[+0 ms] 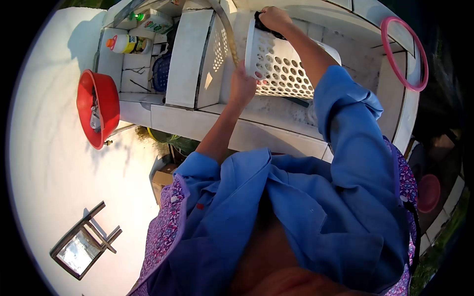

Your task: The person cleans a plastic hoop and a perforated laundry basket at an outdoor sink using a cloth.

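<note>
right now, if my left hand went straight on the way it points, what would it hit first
Most likely the white basket, whose edge the left hand already seems to touch. The hose is close too; depth there is unclear.

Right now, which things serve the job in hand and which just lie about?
Likely used:
white perforated basket
hose by left hand
black item at right hand
tiled sink

Likely idle:
red basin
orange-capped bottle
green-capped bottle
pink ring

Bare forearms [217, 129] reach forward; right hand [274, 19] clenched, left hand [242, 86] closer in, left of that grip.
</note>
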Demonstrator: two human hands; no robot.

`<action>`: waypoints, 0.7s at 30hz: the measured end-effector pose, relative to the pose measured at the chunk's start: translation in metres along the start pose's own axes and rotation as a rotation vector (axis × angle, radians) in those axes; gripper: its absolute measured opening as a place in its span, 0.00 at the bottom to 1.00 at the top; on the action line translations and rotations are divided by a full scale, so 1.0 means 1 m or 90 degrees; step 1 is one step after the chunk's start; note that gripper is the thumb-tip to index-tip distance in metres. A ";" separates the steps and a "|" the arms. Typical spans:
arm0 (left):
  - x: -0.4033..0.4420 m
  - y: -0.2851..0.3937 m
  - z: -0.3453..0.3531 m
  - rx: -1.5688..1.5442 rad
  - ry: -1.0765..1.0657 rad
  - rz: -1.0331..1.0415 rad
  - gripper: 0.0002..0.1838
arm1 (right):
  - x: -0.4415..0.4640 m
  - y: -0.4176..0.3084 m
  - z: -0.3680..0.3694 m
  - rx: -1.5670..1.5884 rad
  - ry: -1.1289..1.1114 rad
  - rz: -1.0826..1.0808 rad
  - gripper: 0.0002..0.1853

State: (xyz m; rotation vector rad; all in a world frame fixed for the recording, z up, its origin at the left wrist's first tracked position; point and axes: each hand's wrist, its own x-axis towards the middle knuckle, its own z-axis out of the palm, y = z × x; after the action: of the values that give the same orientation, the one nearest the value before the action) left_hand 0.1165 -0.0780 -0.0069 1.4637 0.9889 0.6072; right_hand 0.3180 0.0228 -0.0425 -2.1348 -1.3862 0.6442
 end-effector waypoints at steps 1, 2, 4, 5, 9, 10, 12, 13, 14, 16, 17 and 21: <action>-0.001 0.006 0.002 0.030 0.028 -0.017 0.22 | -0.011 -0.013 -0.008 0.004 0.000 0.000 0.18; -0.002 0.010 0.004 0.058 0.054 -0.036 0.21 | -0.028 -0.025 -0.013 0.029 0.006 -0.020 0.17; 0.001 0.019 0.005 0.053 0.054 -0.073 0.20 | -0.073 -0.037 -0.017 0.043 0.115 -0.127 0.14; 0.006 0.020 0.004 0.050 0.053 -0.107 0.19 | -0.098 -0.036 -0.009 0.032 0.222 -0.212 0.12; 0.027 0.015 0.003 -0.052 0.027 -0.069 0.19 | -0.186 -0.022 0.008 0.017 0.314 -0.348 0.13; 0.024 0.017 0.001 0.027 0.020 -0.074 0.19 | -0.193 -0.014 0.004 -0.015 0.288 -0.369 0.14; 0.011 0.017 0.000 0.033 0.008 -0.090 0.19 | -0.176 0.000 -0.018 -0.042 0.335 -0.338 0.12; 0.006 0.019 0.001 0.028 0.000 -0.095 0.19 | -0.157 0.018 -0.027 -0.076 0.378 -0.280 0.11; -0.004 0.031 0.006 0.002 -0.007 -0.112 0.21 | -0.139 0.042 -0.041 -0.104 0.388 -0.187 0.12; -0.015 0.000 0.007 0.052 0.026 -0.052 0.21 | -0.104 0.113 -0.058 -0.152 0.302 0.052 0.13; -0.018 -0.010 0.007 0.105 0.057 0.008 0.22 | -0.093 0.133 -0.072 -0.011 0.104 0.206 0.15; -0.022 0.004 0.017 -0.051 0.078 -0.030 0.22 | -0.113 0.089 -0.046 -0.091 0.241 -0.001 0.17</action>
State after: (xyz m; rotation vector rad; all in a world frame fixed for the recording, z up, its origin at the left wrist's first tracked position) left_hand 0.1205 -0.1049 -0.0018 1.3413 1.0785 0.7008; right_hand 0.3669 -0.1198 -0.0524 -2.2197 -1.2527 0.1284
